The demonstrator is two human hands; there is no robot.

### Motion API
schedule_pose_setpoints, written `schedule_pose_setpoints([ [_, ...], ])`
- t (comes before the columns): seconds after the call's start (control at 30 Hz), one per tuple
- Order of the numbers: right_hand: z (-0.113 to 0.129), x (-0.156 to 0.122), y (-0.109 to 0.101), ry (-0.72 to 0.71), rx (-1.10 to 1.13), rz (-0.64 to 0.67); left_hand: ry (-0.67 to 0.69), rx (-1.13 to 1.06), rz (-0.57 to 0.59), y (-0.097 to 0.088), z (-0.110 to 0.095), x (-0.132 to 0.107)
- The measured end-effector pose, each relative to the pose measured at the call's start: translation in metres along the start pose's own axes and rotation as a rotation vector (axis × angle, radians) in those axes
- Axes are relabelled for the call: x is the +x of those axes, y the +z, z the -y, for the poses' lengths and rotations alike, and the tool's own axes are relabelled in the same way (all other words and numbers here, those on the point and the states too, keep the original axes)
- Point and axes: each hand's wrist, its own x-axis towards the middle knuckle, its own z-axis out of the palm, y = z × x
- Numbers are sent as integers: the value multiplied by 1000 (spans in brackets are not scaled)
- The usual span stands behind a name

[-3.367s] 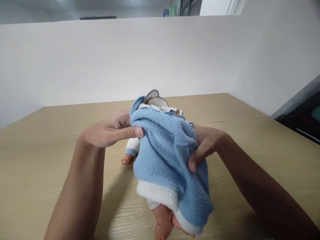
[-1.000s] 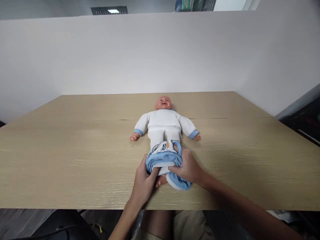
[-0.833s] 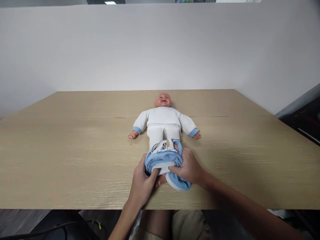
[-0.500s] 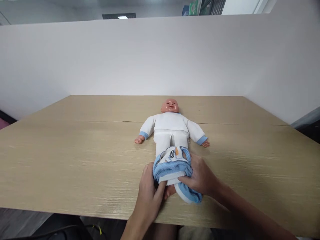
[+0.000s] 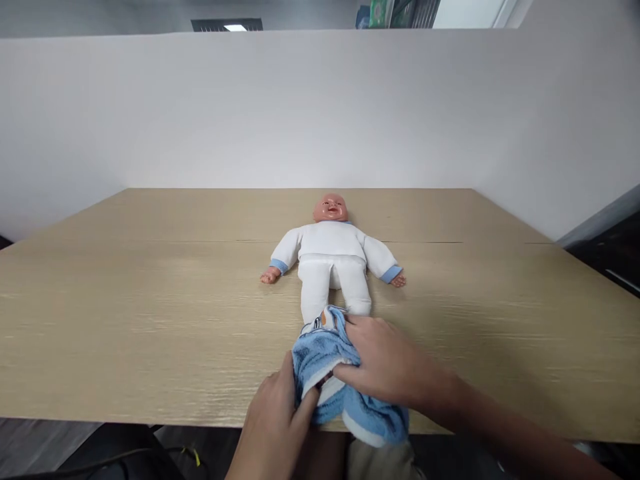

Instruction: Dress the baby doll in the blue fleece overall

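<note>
A baby doll (image 5: 333,240) lies on its back on the table, head away from me, arms spread, in a white top with blue cuffs. Over its lower legs is a bunched blue terry garment (image 5: 325,353) with white trim and a printed face; the doll's feet are hidden. My left hand (image 5: 280,407) grips the garment's near left edge between thumb and fingers. On the other side, my right hand (image 5: 380,357) pinches its upper right part, thumb at the white-trimmed opening. A loose blue part of the garment hangs at the table's near edge.
The wooden table (image 5: 150,300) spreads wide around the doll. A white partition (image 5: 300,107) rises behind it and along the right. A dark object (image 5: 607,250) stands at the right edge. Below the near edge lies a black cable (image 5: 120,457).
The garment has come nearer to me, baring more of the doll's white legs. Both hands have moved with it, and the foot seen before is now covered.
</note>
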Motion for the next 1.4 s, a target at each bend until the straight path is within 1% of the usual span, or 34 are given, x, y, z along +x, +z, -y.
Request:
schedule_pose_setpoints([
  [0.1, 1, 0, 7, 30, -45, -7, 78, 21, -38, 4, 1, 1],
  [0.17, -1, -1, 12, 48, -45, -11, 123, -53, -55, 7, 3, 1],
  [0.27, -8, -3, 15, 1, 106, -36, 158, -281, -77, 13, 8, 1],
  [0.37, -17, -2, 14, -70, 279, -70, 187, -442, -154, 17, 10, 5],
  [0.43, -23, 1, 13, -96, 359, -88, 237, -459, -252, 16, 10, 11],
  [0.5, -28, 6, 11, -113, 401, -110, 303, -426, -333, 12, 8, 19],
  [0.57, -34, 15, 8, -125, 385, -133, 361, -399, -345, 4, 6, 30],
  [0.63, -41, 24, 3, -155, 364, -114, 402, -412, -294, -5, 5, 41],
  [0.77, -58, 37, -9, -268, 428, 17, 436, -433, -104, -25, 3, 59],
  [0.83, -67, 38, -12, -252, 439, 64, 431, -402, -23, -34, 1, 64],
  [0.93, -82, 34, -11, -232, 487, 89, 392, -356, 67, -45, -3, 67],
  [1.0, -90, 31, -9, -269, 571, 116, 355, -361, 96, -50, -4, 67],
  [1.1, -98, 29, -3, -329, 761, 165, 302, -382, 130, -57, 0, 65],
  [1.2, -102, 31, 6, -344, 887, 118, 271, -349, 187, -64, 9, 63],
  [1.3, -104, 34, 13, -330, 965, 55, 297, -312, 218, -70, 17, 65],
  [1.37, -106, 35, 16, -288, 1038, 69, 332, -315, 207, -73, 14, 71],
  [1.4, -106, 35, 17, -259, 1069, 83, 353, -305, 186, -75, 10, 75],
])
